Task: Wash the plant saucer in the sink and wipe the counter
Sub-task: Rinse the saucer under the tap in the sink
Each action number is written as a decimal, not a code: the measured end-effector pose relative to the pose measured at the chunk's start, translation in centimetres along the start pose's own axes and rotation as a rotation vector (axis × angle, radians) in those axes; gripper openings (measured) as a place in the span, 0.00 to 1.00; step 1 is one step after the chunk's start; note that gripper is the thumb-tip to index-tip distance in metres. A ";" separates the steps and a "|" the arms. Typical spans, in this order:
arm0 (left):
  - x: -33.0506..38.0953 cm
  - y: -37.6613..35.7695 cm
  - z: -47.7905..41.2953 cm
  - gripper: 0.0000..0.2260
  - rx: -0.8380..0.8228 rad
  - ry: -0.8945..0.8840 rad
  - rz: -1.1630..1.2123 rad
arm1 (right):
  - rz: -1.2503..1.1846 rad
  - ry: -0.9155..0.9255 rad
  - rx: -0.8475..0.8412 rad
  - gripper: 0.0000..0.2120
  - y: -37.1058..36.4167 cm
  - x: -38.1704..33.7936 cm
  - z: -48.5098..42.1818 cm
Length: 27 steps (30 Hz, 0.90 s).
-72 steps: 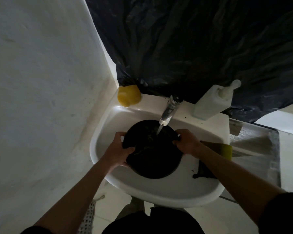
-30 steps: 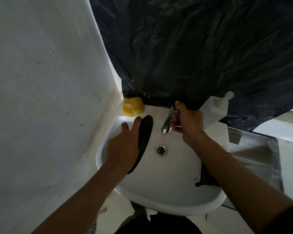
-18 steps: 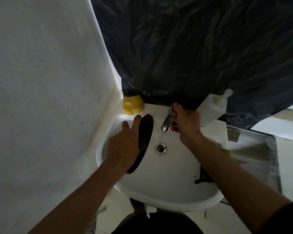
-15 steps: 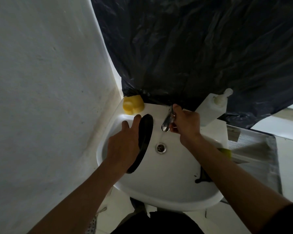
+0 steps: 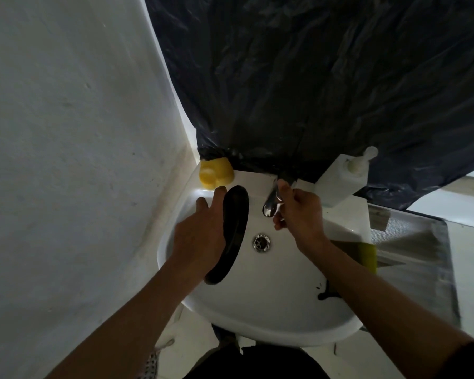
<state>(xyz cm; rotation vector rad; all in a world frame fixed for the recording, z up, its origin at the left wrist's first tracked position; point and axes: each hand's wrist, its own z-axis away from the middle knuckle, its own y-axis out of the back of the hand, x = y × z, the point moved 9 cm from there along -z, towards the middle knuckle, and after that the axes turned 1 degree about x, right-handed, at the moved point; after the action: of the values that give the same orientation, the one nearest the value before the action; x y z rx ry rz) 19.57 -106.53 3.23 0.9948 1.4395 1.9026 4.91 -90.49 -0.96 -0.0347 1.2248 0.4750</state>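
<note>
The black plant saucer [image 5: 234, 228] stands on its edge inside the white sink [image 5: 257, 330], in the left half of the basin, with its lower end against the basin wall and its upper end up near the back rim. The left hand [image 5: 199, 236] holds it from the wall side, fingers [image 5: 202, 201] straight and slightly apart along its outer face; the thumb is hidden behind the saucer. Just right of it lies the bare metal drain [image 5: 261, 242]. Above the drain the right hand [image 5: 298, 212] grips the chrome tap [image 5: 270, 205], its fingers curled round it. A yellow object [image 5: 215, 173] sits on the back left corner of the sink, and a white pump bottle [image 5: 340, 181] on the back right; its sides are opaque, so its contents cannot be told, and any label is unreadable. A yellow-green sponge [image 5: 367, 255] lies on the right rim beside a grey mesh sheet [image 5: 413, 242]. A black smear [image 5: 326, 294] marks the basin near the right forearm. Black plastic sheeting [image 5: 312, 77] hangs behind.
</note>
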 end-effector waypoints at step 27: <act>-7.3 -14.0 0.8 0.22 -0.381 0.491 0.610 | 0.531 -0.292 -0.203 0.12 0.5 17.2 -2.8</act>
<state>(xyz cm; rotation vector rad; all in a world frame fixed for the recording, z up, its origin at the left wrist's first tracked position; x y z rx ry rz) 24.30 -107.99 -11.82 0.8728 0.9888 2.8931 6.60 -85.13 -17.43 0.1863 0.8854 1.0296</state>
